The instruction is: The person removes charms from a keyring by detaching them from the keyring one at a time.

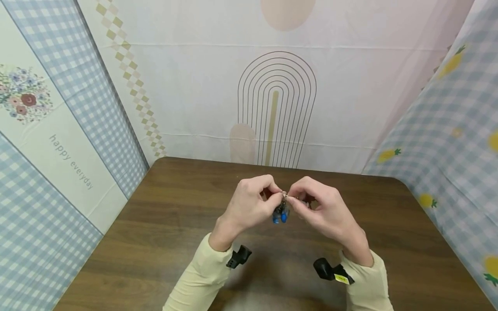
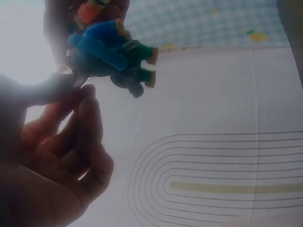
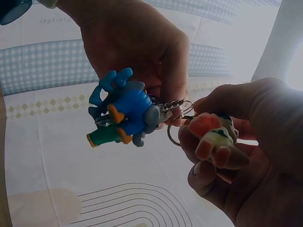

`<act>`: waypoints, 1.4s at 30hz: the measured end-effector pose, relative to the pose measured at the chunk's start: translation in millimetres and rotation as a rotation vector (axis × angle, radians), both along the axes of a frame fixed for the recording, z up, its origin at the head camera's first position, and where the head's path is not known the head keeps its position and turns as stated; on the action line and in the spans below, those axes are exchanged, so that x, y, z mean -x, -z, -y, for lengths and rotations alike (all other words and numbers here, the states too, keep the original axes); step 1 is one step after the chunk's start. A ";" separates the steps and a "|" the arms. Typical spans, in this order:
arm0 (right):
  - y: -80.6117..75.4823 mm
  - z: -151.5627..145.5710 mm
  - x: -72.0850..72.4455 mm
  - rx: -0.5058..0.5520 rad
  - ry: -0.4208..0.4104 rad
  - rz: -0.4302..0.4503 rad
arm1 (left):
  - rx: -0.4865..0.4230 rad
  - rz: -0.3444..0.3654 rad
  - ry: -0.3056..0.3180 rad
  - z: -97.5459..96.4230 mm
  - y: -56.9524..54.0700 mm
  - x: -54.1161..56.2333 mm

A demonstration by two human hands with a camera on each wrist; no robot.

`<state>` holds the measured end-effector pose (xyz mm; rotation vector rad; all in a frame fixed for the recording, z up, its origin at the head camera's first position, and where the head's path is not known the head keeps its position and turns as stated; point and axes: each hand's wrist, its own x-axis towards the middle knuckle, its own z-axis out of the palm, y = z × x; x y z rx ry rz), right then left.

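Note:
Above the table my left hand (image 1: 253, 203) pinches the metal end of a keychain between thumb and forefinger. Blue, green and grey rubber figures (image 3: 130, 111) dangle from it on a short chain (image 3: 171, 105); they overlap, so I cannot tell how many. Close beside it, my right hand (image 1: 323, 207) pinches a metal split ring (image 3: 171, 133) at the same spot. A cream and red figure charm (image 3: 217, 142) lies against the right fingers. The fingertips of both hands nearly meet. Exactly how the ring and chain join is partly hidden by the fingers.
Below the hands spreads a brown wooden table (image 1: 175, 242). A white printed cloth (image 1: 194, 95) hangs behind it, with checked cloths (image 1: 439, 172) at both sides. Each wrist wears a black camera (image 1: 324, 268).

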<state>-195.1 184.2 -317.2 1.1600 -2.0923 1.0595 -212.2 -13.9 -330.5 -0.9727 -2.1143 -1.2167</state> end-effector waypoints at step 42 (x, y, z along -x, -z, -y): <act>27.3 -71.5 17.7 -0.257 0.324 0.393 | -0.045 0.081 0.010 8.9 -6.1 -6.2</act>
